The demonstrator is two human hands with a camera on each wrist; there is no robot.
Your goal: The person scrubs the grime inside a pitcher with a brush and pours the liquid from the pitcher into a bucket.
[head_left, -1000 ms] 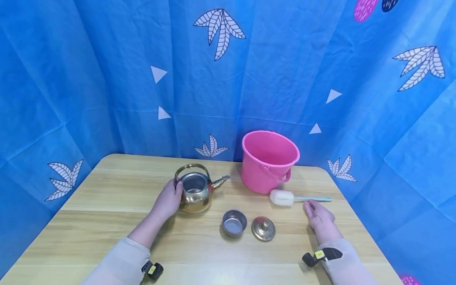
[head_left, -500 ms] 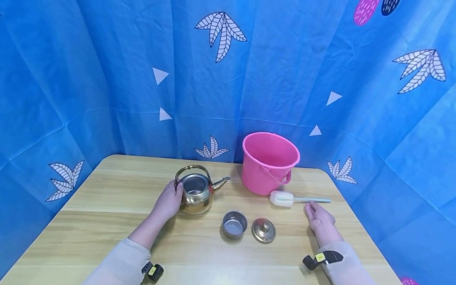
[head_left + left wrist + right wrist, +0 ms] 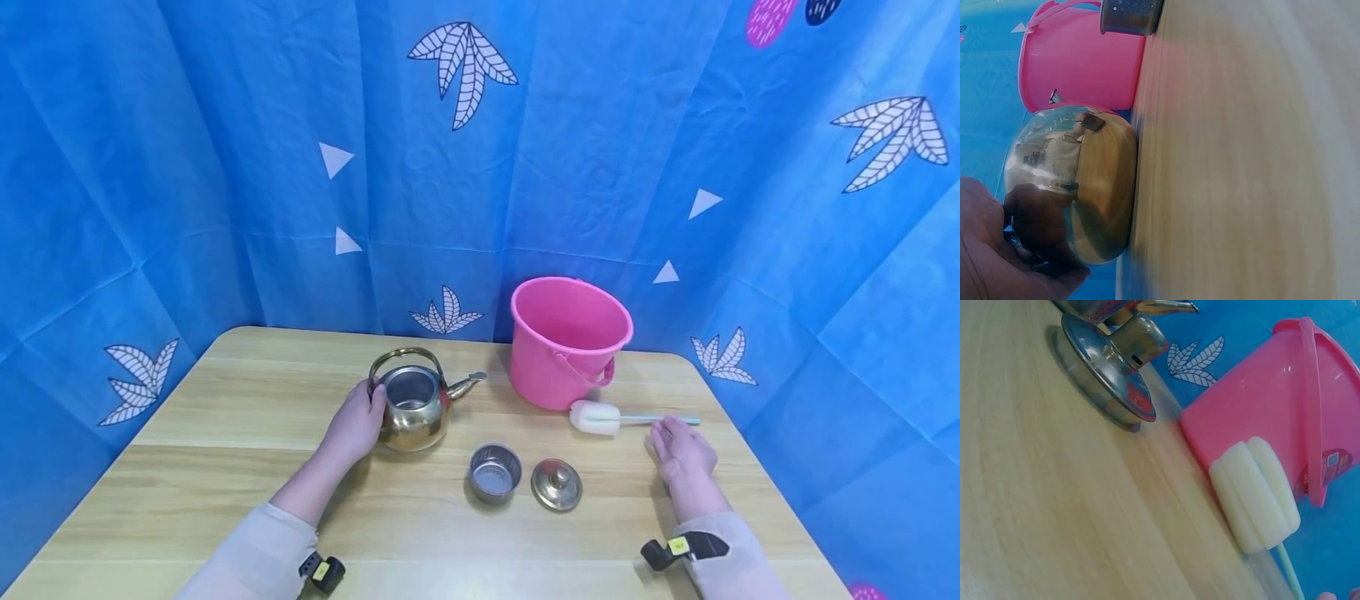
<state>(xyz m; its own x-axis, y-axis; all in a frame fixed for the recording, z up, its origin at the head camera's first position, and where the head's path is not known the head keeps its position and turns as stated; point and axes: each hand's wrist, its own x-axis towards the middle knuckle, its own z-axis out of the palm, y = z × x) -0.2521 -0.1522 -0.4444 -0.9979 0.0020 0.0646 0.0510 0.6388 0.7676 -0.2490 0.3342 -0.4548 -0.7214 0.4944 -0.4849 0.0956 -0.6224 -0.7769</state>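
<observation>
My left hand (image 3: 358, 423) holds a brass kettle (image 3: 414, 421) at its left side, near the base of the arched handle; the kettle is upright and lidless, spout to the right. In the left wrist view, thumb and fingers wrap the edge of the kettle (image 3: 1072, 187). At the right, my right hand (image 3: 686, 458) has curled fingers over the thin blue handle of a sponge bottle brush (image 3: 596, 418), pinching it near its end. The right wrist view shows the white sponge head (image 3: 1254, 497) and just some fingertips (image 3: 1327, 596) at the bottom corner.
Behind the brush stands a pink bucket (image 3: 558, 375), its handle hanging down in front. A metal strainer cup (image 3: 494, 473) and the kettle lid (image 3: 557, 485) lie on the wooden table (image 3: 420, 533). A blue patterned curtain (image 3: 600, 167) surrounds the table.
My right hand has shifted slightly right and forward, its fingers moving from beside the brush handle to over it. My left hand and the kettle stay put.
</observation>
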